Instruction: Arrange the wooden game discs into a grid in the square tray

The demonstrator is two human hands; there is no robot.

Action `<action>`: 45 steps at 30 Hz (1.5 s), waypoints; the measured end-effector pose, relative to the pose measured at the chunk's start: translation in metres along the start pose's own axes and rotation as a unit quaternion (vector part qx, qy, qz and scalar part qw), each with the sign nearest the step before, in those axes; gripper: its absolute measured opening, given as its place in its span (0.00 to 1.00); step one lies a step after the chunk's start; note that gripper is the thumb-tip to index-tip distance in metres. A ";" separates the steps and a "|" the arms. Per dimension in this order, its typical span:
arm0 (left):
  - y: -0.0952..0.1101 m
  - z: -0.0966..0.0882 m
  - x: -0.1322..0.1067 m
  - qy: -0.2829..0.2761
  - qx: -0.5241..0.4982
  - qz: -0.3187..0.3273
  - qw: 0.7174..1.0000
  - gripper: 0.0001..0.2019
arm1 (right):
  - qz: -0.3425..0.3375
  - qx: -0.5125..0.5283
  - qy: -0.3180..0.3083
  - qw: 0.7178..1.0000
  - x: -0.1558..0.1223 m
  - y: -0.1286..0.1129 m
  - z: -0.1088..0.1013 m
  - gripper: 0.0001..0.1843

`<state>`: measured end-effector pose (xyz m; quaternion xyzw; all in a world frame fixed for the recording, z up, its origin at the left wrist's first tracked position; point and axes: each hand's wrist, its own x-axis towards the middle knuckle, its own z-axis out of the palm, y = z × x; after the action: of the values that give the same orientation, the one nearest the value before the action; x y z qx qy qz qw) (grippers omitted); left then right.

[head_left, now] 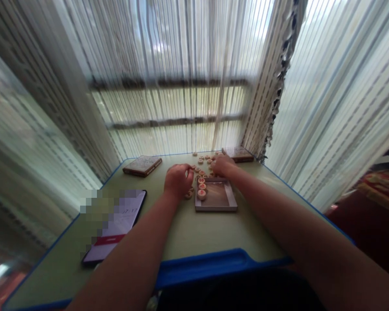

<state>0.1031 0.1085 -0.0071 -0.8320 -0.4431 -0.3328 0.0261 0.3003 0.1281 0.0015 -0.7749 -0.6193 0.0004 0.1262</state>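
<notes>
The green table [214, 233] carries everything, and a dark phone [116, 229] lies on it, well to the left of the left hand [178, 179] and closer to the person. A shallow box [225, 199] sits just on the near side of both hands, with a few round pieces [201, 193] in its left part. More pieces are scattered between and beyond the hands; the left hand is curled over some and the right hand [223, 165] rests bent on others, but I cannot tell if either hand really grasps one.

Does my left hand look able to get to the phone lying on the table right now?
Probably yes. The phone lies flat, nearer the body than the left hand, with only bare table between them, so the way looks free.
</notes>
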 end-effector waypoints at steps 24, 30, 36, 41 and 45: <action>0.007 -0.002 -0.004 0.069 -0.010 0.023 0.997 0.09 | -0.031 -0.104 -0.007 0.994 0.027 0.001 0.002 0.16; 0.007 -0.001 -0.004 0.082 -0.020 0.023 0.996 0.09 | -0.042 -0.086 0.070 0.993 0.035 0.010 0.013 0.24; 0.009 0.000 -0.006 0.093 -0.028 0.015 0.995 0.10 | -0.068 -0.133 -0.018 0.989 0.045 0.014 0.017 0.18; 0.007 0.001 -0.006 0.102 -0.026 0.007 0.994 0.10 | -0.069 -0.117 0.004 0.991 0.045 0.015 0.018 0.22; 0.005 0.004 -0.006 0.098 -0.018 -0.007 0.995 0.10 | -0.027 -0.085 -0.030 0.996 0.048 0.014 0.020 0.28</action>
<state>0.1067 0.1024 -0.0121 -0.7929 -0.4380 -0.4204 0.0520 0.3219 0.1749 -0.0132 -0.7657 -0.6411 -0.0325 0.0408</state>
